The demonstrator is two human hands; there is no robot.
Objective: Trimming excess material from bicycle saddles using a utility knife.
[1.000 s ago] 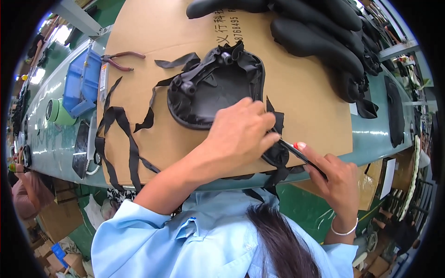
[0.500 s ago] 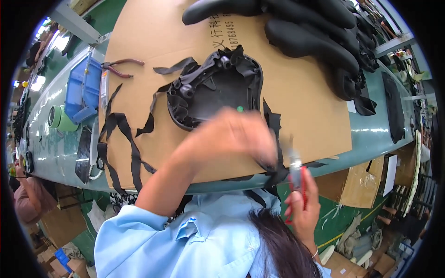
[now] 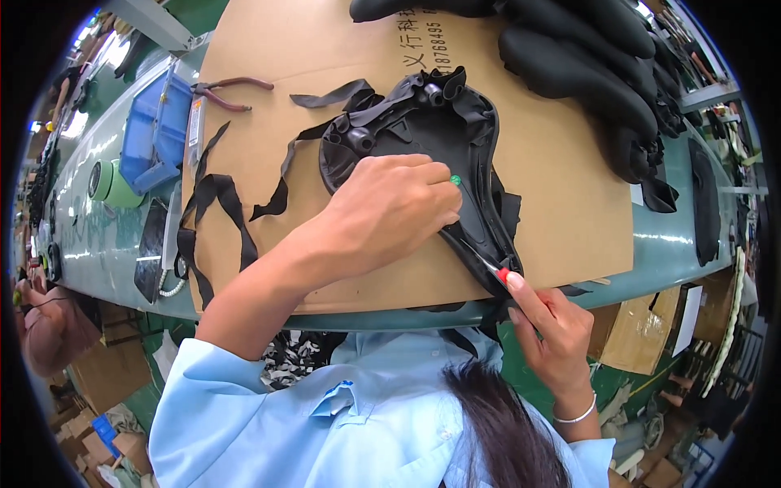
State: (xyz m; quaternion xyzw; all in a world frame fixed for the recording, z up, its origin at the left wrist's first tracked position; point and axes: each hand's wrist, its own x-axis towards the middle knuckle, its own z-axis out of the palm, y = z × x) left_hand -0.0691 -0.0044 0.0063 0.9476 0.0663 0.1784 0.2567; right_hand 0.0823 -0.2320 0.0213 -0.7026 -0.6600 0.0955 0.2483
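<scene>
An upside-down black saddle (image 3: 435,137) lies before me, its dark cover gathered in folds round the wide far end and its narrow nose toward me. My left hand (image 3: 399,199) is closed in a fist over its left side; whatever the fingers grip is hidden. Beside the knuckles shows a small green dot (image 3: 455,180) on the saddle. My right hand (image 3: 553,325) is wrapped round a red-handled tool with a pointed metal blade (image 3: 490,266), its tip at the saddle's nose. The fingers hide most of the handle.
Black cut strips (image 3: 220,191) trail over the cardboard sheet (image 3: 268,32). Pliers (image 3: 232,91) and a blue bin (image 3: 154,130) lie to the left, near a green roll (image 3: 122,187). More black saddles (image 3: 569,73) are heaped at far right.
My left hand has come to rest, closed, over the saddle. The right hand has brought the red-handled tool up to the saddle's nose. The saddle and cardboard appear further right and higher in view.
</scene>
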